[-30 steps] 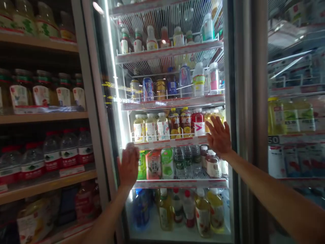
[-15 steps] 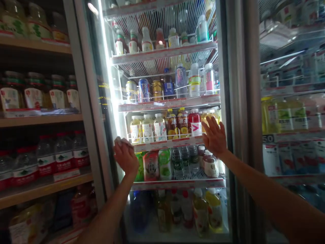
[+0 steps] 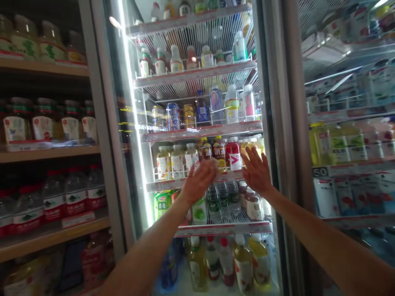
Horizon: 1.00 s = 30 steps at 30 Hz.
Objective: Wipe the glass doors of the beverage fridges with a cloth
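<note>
Okay, two bare hands, one glass door [image 3: 191,130], one pale wad [image 3: 215,165]; right hand [image 3: 256,172] is spread, fingers splayed, palm toward the glass near the door's right edge; left hand [image 3: 200,181] sits left of it, well apart, blurred, fingers close together and angled up to the right; the pale wad shows at its fingertips; whether it is gripped or just pressed under them, cannot tell. Wad looks whitish, small, soft-edged; cloth or tissue, too blurred to say; it is in front of the shelf rail, over the iced tea bottles' lower part. Glass is clear, with yellow reflected marks at left; bright light strip [image 3: 131,90] runs down the left side, one.

Behind the glass, shelf at hand height: three pale-label bottles [image 3: 177,162], two dark iced tea bottles [image 3: 219,151], one red bottle [image 3: 233,153] with a V on its label; yellowish bottles beyond are partly covered by the right hand, count unclear. Shelf below: one green pack [image 3: 162,203] at far left, three dark-label water bottles [image 3: 222,201] right of the left wrist; bottom: two red-capped bottles [image 3: 219,261] side by side.
</note>
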Each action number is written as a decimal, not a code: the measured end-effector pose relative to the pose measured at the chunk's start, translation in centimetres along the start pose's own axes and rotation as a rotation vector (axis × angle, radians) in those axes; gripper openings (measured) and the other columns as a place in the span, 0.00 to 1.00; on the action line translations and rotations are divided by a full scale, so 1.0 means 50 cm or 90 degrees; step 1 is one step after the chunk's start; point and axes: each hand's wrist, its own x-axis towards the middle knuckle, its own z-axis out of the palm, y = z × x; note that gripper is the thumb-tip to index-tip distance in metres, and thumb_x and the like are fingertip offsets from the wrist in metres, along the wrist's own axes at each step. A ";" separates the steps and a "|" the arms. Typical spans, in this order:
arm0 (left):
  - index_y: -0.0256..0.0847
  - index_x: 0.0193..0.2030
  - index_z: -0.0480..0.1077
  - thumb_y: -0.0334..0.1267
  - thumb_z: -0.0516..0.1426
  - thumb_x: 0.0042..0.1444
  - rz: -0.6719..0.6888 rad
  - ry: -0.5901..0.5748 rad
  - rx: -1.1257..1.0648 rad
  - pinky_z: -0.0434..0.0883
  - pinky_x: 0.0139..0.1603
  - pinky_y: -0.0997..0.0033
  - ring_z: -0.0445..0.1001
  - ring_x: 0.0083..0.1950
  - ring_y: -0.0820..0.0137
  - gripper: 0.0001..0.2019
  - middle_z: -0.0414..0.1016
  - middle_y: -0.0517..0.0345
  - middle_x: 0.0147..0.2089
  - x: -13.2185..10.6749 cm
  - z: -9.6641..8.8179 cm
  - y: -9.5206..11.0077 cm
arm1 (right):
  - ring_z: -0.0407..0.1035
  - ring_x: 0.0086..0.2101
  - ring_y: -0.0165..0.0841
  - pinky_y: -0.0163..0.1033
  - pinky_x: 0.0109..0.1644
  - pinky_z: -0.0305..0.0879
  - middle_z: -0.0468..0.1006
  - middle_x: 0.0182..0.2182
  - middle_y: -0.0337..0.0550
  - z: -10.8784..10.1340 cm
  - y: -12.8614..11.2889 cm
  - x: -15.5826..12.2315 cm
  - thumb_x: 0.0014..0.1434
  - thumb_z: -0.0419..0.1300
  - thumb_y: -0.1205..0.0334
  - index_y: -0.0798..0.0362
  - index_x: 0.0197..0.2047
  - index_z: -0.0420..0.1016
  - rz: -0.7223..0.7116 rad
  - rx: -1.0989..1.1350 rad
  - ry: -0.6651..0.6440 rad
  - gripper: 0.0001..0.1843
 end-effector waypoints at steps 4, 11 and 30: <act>0.47 0.58 0.63 0.34 0.48 0.60 0.013 -0.010 -0.003 0.46 0.67 0.49 0.51 0.68 0.63 0.19 0.59 0.54 0.65 0.018 -0.008 -0.025 | 0.40 0.65 0.38 0.53 0.65 0.41 0.45 0.67 0.42 0.000 0.010 -0.003 0.61 0.46 0.62 0.46 0.68 0.41 -0.006 0.019 -0.017 0.33; 0.37 0.61 0.59 0.37 0.47 0.60 -0.400 0.104 -0.048 0.55 0.63 0.46 0.46 0.69 0.55 0.22 0.51 0.42 0.68 0.045 -0.018 -0.055 | 0.38 0.65 0.39 0.57 0.65 0.40 0.46 0.67 0.44 -0.008 -0.033 0.010 0.61 0.46 0.64 0.46 0.67 0.44 0.041 0.064 0.033 0.31; 0.35 0.68 0.40 0.57 0.50 0.55 -0.325 -0.173 0.008 0.48 0.65 0.42 0.37 0.71 0.55 0.41 0.38 0.44 0.71 -0.072 -0.056 -0.068 | 0.47 0.63 0.43 0.58 0.62 0.47 0.59 0.62 0.51 0.021 -0.067 0.127 0.63 0.48 0.61 0.52 0.56 0.67 0.043 0.030 -0.010 0.20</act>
